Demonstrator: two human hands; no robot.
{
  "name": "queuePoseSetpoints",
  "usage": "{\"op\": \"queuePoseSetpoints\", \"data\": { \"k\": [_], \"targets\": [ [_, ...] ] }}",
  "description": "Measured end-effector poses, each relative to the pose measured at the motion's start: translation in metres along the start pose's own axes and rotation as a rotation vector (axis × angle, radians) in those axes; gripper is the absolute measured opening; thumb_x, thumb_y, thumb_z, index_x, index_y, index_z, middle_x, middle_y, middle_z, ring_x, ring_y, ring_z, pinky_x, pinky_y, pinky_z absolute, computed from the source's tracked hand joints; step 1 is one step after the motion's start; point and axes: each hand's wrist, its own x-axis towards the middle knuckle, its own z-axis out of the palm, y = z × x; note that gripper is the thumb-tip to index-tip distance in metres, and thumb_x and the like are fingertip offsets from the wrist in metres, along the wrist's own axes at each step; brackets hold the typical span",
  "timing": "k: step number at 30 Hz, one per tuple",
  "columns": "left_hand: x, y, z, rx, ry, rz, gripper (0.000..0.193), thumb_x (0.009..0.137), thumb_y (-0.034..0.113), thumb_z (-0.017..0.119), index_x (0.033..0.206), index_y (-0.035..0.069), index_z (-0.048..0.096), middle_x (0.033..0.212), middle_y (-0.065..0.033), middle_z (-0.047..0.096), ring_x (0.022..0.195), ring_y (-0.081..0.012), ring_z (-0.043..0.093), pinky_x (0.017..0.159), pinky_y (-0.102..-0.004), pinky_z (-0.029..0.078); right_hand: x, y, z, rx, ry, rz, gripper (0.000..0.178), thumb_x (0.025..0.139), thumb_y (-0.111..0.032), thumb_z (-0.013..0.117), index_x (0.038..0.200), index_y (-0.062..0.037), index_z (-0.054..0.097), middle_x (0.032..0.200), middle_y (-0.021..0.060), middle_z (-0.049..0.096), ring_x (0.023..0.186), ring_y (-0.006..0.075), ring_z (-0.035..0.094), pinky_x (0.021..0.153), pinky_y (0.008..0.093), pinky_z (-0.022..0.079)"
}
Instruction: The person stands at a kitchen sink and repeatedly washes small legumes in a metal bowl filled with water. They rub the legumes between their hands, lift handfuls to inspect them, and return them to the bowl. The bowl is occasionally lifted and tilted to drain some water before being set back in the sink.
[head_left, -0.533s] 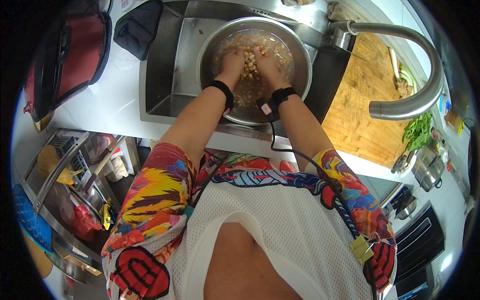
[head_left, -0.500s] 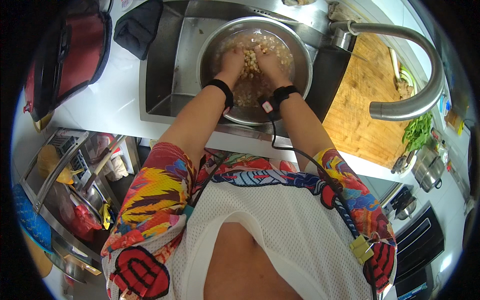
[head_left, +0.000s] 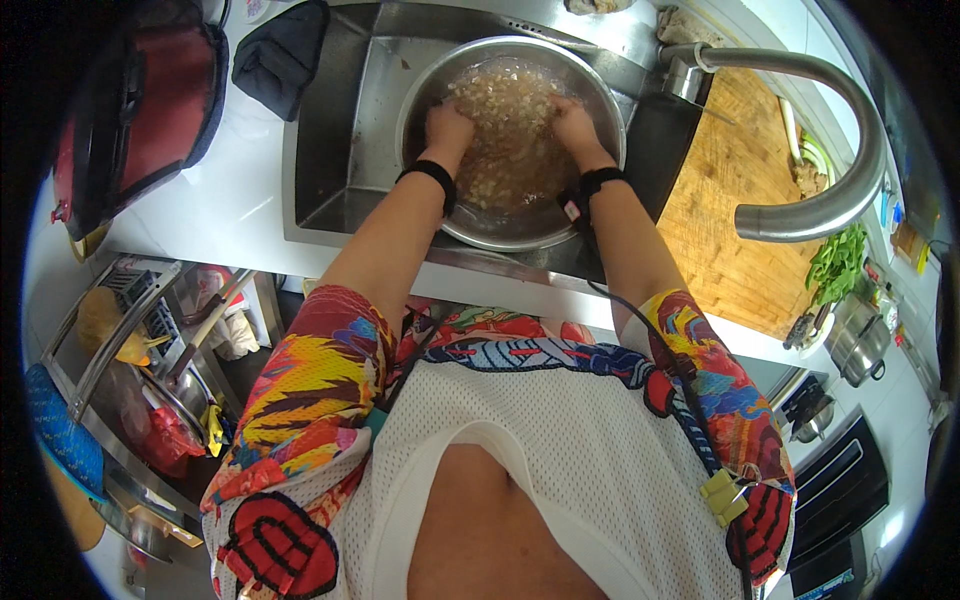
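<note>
A round metal bowl (head_left: 600,95) stands in the sink, holding cloudy brownish water with many small pale kernels or beans (head_left: 505,100) in it. My left hand (head_left: 449,130) dips into the water by the bowl's left wall, its fingers under the surface and hidden. Opposite it, by the right wall, my right hand (head_left: 575,127) is also partly in the water, fingertips out of sight. A broad stretch of water and kernels lies between the two hands. Each wrist wears a black band, and a cable runs from the right one.
The steel sink (head_left: 320,130) surrounds the bowl. A curved faucet (head_left: 800,225) arches over a wooden cutting board (head_left: 735,210) at right, with leafy greens (head_left: 838,262) beside it. On the left counter sit a dark cloth (head_left: 280,55) and a red-and-black appliance (head_left: 150,100).
Both hands have moved apart, from the bowl's middle toward its left and right walls. The kernels heaped between them have dropped back into the water, which looks stirred.
</note>
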Motion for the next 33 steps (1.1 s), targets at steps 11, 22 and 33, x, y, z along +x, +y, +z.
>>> {"op": "queuePoseSetpoints", "data": {
  "k": [11,22,33],
  "targets": [
    [-0.062,0.006,0.038,-0.85,-0.534,-0.709,0.059,0.09,0.04,0.042,0.136,0.005,0.027,0.135,-0.0196,0.031,0.12,-0.0344,0.038,0.087,-0.0495,0.039,-0.086,-0.061,0.034,0.838,-0.23,0.689,0.055,0.083,-0.033,0.057,0.121,0.0034,0.044,0.098,0.0158,0.057,0.08,0.0227,0.055,0.067,0.0342,0.044],
    [-0.058,0.027,0.021,-0.713,-0.244,-0.39,0.069,0.087,0.041,0.051,0.137,0.001,0.024,0.134,-0.02,0.034,0.12,-0.031,0.039,0.093,-0.0428,0.036,-0.068,-0.108,0.029,0.86,-0.026,0.633,0.048,0.088,-0.031,0.053,0.123,0.001,0.044,0.112,0.0167,0.054,0.095,0.0245,0.054,0.076,0.0362,0.044],
    [-0.011,0.036,0.0,-0.164,-0.154,-0.09,0.05,0.084,0.042,0.049,0.092,-0.006,0.062,0.088,-0.0269,0.061,0.085,-0.0411,0.058,0.077,-0.0452,0.045,-0.019,-0.077,0.041,0.554,-0.003,0.304,0.044,0.087,-0.038,0.053,0.109,0.0004,0.057,0.085,0.022,0.063,0.079,0.0337,0.061,0.068,0.0404,0.047]
  ]
}}
